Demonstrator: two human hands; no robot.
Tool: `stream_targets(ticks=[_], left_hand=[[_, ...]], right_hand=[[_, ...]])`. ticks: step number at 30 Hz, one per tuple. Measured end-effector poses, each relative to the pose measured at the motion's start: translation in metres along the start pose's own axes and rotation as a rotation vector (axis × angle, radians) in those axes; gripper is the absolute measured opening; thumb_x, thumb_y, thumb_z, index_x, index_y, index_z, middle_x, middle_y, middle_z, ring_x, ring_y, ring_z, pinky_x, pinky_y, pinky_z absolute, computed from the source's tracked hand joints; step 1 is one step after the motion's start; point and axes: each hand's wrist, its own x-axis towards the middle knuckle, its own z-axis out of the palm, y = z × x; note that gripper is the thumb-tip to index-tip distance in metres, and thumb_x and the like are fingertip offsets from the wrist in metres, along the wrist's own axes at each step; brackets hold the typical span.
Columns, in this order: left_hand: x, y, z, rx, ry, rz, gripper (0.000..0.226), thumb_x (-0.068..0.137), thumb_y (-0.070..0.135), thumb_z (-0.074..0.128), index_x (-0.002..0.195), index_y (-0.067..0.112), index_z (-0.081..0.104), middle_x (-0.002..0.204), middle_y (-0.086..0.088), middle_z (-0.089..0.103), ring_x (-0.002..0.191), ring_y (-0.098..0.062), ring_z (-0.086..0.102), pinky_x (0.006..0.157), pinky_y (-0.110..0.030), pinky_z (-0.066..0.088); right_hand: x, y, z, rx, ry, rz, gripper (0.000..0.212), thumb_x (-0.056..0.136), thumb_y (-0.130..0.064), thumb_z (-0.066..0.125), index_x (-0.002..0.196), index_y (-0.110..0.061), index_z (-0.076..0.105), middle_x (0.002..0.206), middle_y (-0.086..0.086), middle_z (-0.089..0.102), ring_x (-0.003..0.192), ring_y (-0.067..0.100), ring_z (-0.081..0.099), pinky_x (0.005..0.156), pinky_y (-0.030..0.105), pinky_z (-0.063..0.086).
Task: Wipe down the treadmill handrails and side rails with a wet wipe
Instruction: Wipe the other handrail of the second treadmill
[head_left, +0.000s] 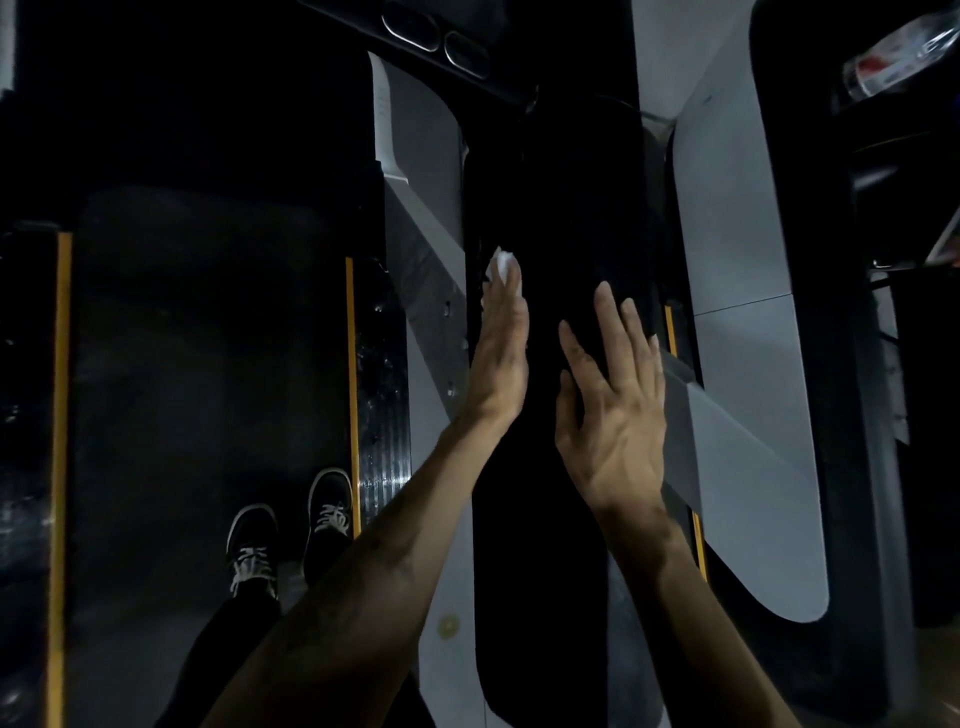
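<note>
The person is standing on the treadmill belt (208, 415), looking down at a broad black handrail (545, 467) that is running lengthwise through the middle of the view.

The left hand (501, 358) is lying edge-on along the handrail's left side, fingers straight and together. A crumpled white wet wipe (500, 262) is showing just beyond the fingertips, lying against the rail surface. The straight fingers appear to be pressing it there; whether the thumb is also pinching the wipe cannot be told from this angle.

The right hand (613, 410) is lying flat with its back towards the camera on the handrail's right side, fingers extended and slightly spread, holding nothing. The two hands are sitting near each other with a strip of bare rail showing between them.

Two dark shoes with white laces (291, 535) are standing on the belt, close to the yellow-edged side rail (382, 415) at the belt's right margin. A grey upright (431, 291) is crossing between that side rail and the handrail. A plastic bottle (904, 57) is lying in the upper right corner, well apart from both hands. The scene is dimly lit, and surface detail on the handrail is not discernible.
</note>
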Motion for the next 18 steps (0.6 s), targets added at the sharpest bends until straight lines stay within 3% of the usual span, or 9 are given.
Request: stream_targets(ticks=[2, 6, 10, 18], left_hand=[[-0.011, -0.009, 0.0, 0.025, 0.013, -0.048, 0.076, 0.1, 0.073, 0.022, 0.164, 0.034, 0.008, 0.171, 0.015, -0.004, 0.155, 0.002, -0.005, 0.129, -0.05, 0.001], [-0.043, -0.026, 0.001, -0.108, 0.03, -0.112, 0.07, 0.104, 0.056, 0.029, 0.164, 0.021, 0.014, 0.172, 0.007, 0.005, 0.157, -0.005, 0.002, 0.129, -0.05, 0.005], [-0.064, -0.025, 0.012, -0.129, 0.043, -0.093, 0.07, 0.099, 0.072, 0.035, 0.157, 0.036, 0.021, 0.171, 0.009, 0.01, 0.157, -0.006, 0.003, 0.13, -0.048, 0.006], [-0.007, -0.003, 0.006, -0.005, 0.035, 0.001, 0.06, 0.109, 0.042, 0.026, 0.164, 0.02, 0.015, 0.172, 0.009, 0.001, 0.156, -0.002, -0.003, 0.13, -0.04, 0.001]], right_hand=[[0.0, 0.0, 0.0, -0.007, -0.001, 0.007, 0.044, 0.101, -0.01, 0.06, 0.145, -0.016, 0.057, 0.168, 0.006, 0.025, 0.157, 0.025, 0.015, 0.125, 0.054, 0.021], [0.001, 0.0, 0.0, -0.008, -0.01, 0.011, 0.044, 0.101, -0.011, 0.061, 0.145, -0.017, 0.056, 0.168, 0.006, 0.025, 0.157, 0.025, 0.016, 0.122, 0.057, 0.025], [0.002, 0.0, 0.001, -0.014, -0.008, 0.008, 0.044, 0.101, -0.012, 0.061, 0.144, -0.016, 0.058, 0.168, 0.007, 0.026, 0.156, 0.027, 0.018, 0.119, 0.058, 0.029], [0.002, -0.002, 0.001, -0.04, -0.013, 0.02, 0.045, 0.101, -0.012, 0.059, 0.145, -0.017, 0.057, 0.168, 0.006, 0.025, 0.157, 0.026, 0.017, 0.123, 0.055, 0.024]])
